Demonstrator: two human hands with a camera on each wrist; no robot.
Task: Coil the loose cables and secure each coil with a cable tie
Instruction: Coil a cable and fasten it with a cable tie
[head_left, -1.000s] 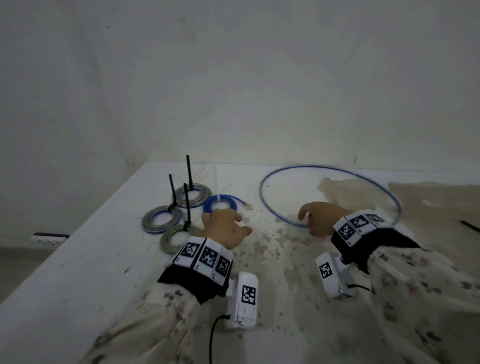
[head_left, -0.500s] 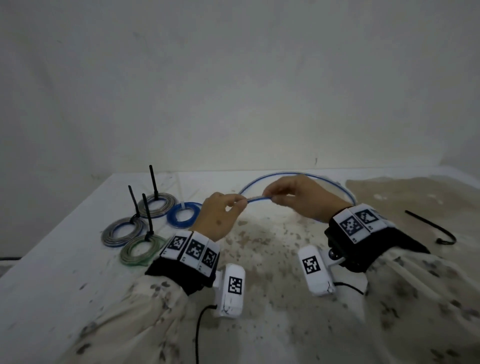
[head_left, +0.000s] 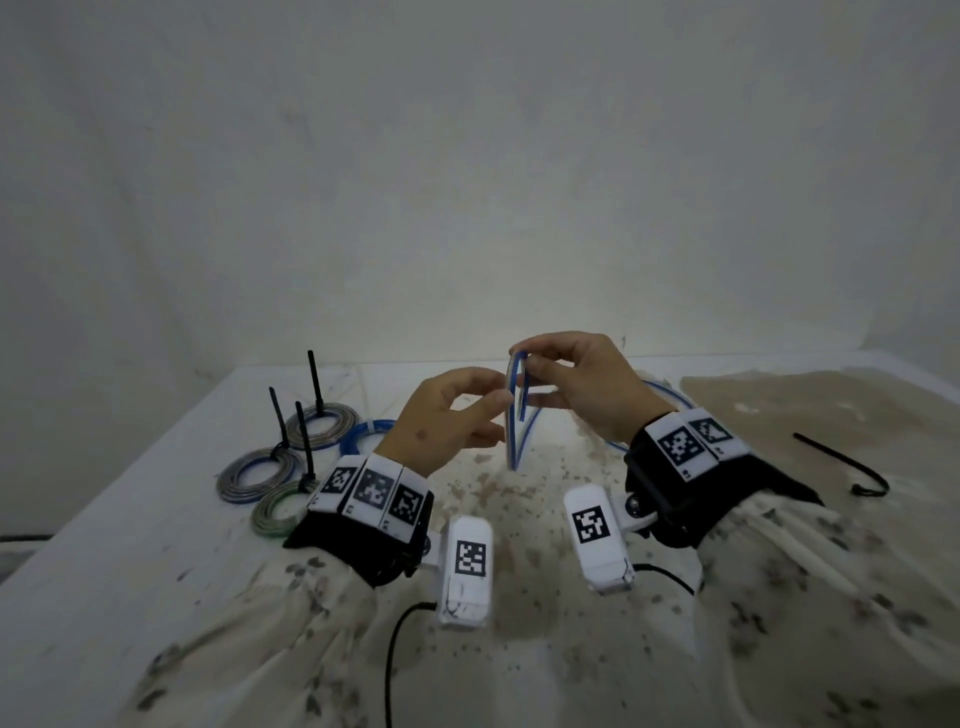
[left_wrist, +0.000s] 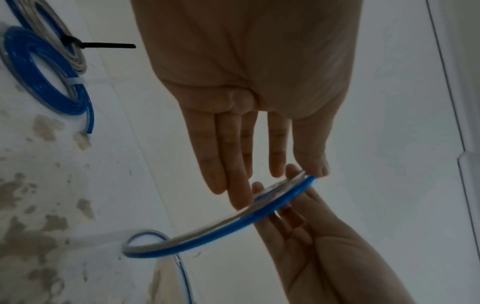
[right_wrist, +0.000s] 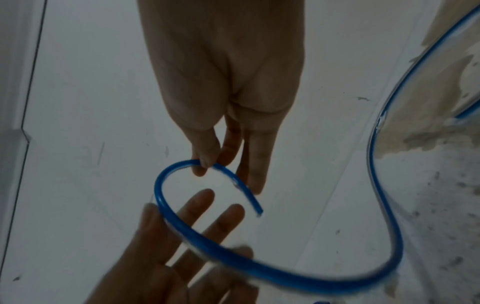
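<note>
A loose blue cable (head_left: 514, 441) is bent into a small upright loop between my hands, above the white table (head_left: 156, 545). My right hand (head_left: 530, 371) pinches the top of the loop between thumb and forefinger (right_wrist: 207, 162); the cable's short free end (right_wrist: 257, 209) curls down past the fingers. My left hand (head_left: 488, 410) is just left of the loop, fingers straight and spread, with only its thumb tip (left_wrist: 318, 170) touching the cable (left_wrist: 221, 230). The rest of the cable (right_wrist: 374, 164) trails down to the table behind the right wrist.
Three grey coils (head_left: 254, 473) bound with upright black ties (head_left: 313, 384) and one blue coil (left_wrist: 52, 86) with a white tie lie at the table's left. A loose black cable tie (head_left: 841, 462) lies far right. A wall stands close behind the table.
Both hands rose from the table with the cable. The wide flat ring has been bent into a small upright loop, and my left hand went from pinching the cable to spread fingers.
</note>
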